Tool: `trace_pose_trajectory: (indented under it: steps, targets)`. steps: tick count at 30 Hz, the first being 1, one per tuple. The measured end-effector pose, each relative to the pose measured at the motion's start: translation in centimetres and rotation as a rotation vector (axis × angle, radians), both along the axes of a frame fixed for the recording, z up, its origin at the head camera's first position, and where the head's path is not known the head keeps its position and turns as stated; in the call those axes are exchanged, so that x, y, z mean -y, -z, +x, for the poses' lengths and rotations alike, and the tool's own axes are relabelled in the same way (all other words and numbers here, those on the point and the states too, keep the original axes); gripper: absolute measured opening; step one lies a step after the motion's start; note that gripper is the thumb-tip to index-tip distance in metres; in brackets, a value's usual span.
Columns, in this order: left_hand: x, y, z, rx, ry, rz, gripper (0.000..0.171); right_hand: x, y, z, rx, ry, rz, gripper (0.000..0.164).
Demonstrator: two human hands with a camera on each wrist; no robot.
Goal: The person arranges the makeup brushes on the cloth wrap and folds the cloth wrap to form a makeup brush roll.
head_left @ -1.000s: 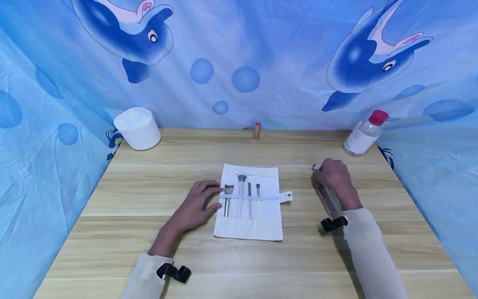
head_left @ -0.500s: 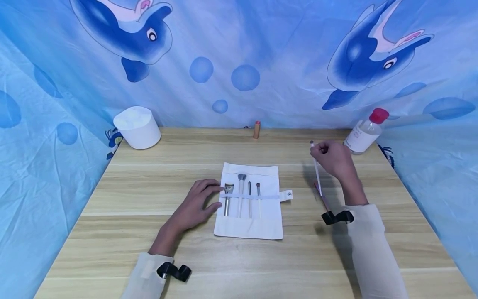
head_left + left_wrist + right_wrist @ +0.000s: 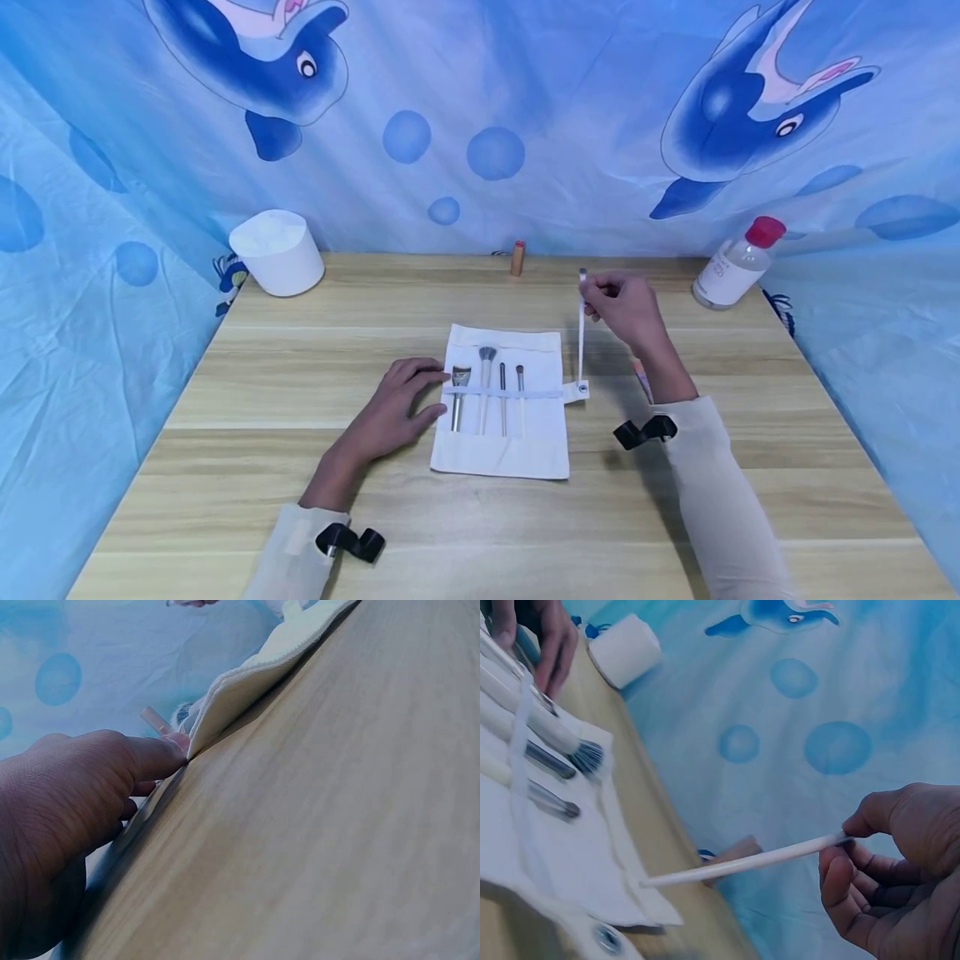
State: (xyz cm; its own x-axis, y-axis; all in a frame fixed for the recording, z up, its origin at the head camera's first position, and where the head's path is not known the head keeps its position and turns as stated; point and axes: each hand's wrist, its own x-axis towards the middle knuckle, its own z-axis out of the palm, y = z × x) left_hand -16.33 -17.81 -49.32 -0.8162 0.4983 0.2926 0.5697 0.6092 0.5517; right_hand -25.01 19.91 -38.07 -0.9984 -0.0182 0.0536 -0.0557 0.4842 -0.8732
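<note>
Between its thumb and fingers my right hand [image 3: 626, 312] pinches a slim white makeup brush [image 3: 750, 861] near its top end. The brush handle hangs down beside the right edge of a white cloth brush roll [image 3: 498, 458], its lower end overlapping the snap tab [image 3: 576, 391]. Under the roll's elastic band lie several brushes: a wide flat brush [image 3: 460, 392], a fluffy brush [image 3: 487, 367] and thinner ones. My left hand [image 3: 393, 408] rests on the table, thumb and forefinger spread, fingertips at the roll's left edge. In the left wrist view the thumb touches the cloth's edge.
A white cylindrical roll [image 3: 277, 254] stands at the back left. At the back middle is a small brown tube [image 3: 517, 259] with a red top. A clear bottle [image 3: 729, 273] with a red cap stands back right. A pinkish slim item [image 3: 642, 379] lies partly hidden by the right wrist.
My right hand has lifted the white brush from the table on the right, then carried it leftward to the roll's right edge. The left hand has stayed in place.
</note>
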Motion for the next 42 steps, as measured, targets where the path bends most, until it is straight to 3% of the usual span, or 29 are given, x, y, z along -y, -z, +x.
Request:
trace_pose_trajectory:
  steps: [5,14,31,42]
  targets:
    - [-0.1,0.0,-0.2,-0.01,0.004,0.002,0.045,1.2,1.1,-0.4,0.008,-0.018,-0.105,0.034]
    - [0.0,-0.1,-0.3,-0.011,0.002,-0.007,0.045,2.5,3.0,-0.6,0.033,-0.045,-0.117,0.031]
    - [0.0,0.1,0.0,-0.004,-0.004,0.001,0.045,4.0,5.1,0.5,0.251,-0.184,-0.03,0.025]
    - [0.0,0.3,0.0,-0.02,-0.002,-0.006,0.045,4.0,5.2,1.9,0.305,-0.281,0.099,0.022]
